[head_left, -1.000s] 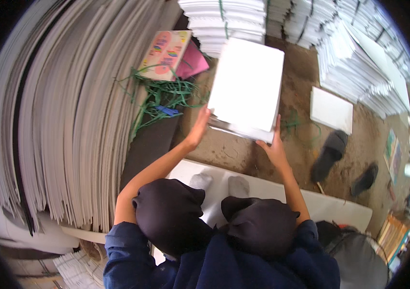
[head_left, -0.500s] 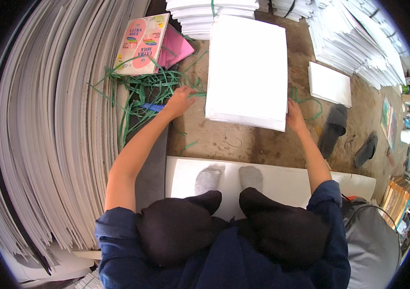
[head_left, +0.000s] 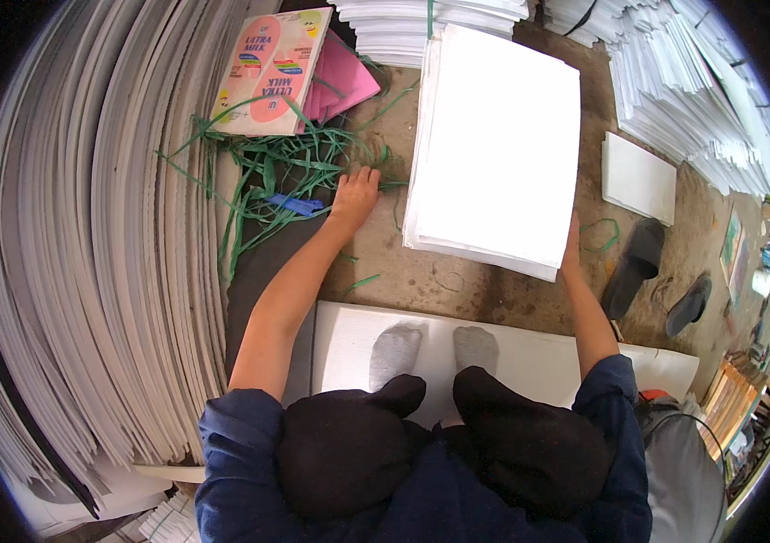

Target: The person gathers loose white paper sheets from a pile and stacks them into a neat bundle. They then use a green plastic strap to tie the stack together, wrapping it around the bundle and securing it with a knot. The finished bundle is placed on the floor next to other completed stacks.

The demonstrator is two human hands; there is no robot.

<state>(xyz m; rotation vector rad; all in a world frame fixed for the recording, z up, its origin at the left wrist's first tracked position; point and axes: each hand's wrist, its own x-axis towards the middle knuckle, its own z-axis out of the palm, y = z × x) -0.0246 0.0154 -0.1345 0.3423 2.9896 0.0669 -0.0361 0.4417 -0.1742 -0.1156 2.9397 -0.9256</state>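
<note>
A thick stack of white paper sheets (head_left: 498,149) lies on the brown floor in front of me. My left hand (head_left: 357,192) is to the left of the stack, with its fingers curled on green plastic twine (head_left: 393,185) that runs to the stack's left side. At the right side of the stack is my right hand (head_left: 571,246); its fingers are mostly hidden behind the paper edge. A loop of green twine (head_left: 616,237) lies just right of that hand. Beside my left hand spreads a tangle of green twine (head_left: 281,163) with a blue strip (head_left: 296,204) in it.
A printed carton sheet (head_left: 272,68) and pink sheets (head_left: 346,81) lie beyond the tangle. Tall paper piles (head_left: 100,235) fill the left side; more bundles (head_left: 684,100) stand at the back. A small white stack (head_left: 638,178) and dark slippers (head_left: 636,267) are at right.
The view has shifted, so the stack appears farther right and slightly turned. My left hand stays by the twine with its back turned up more; my right hand remains at the stack's right edge.
</note>
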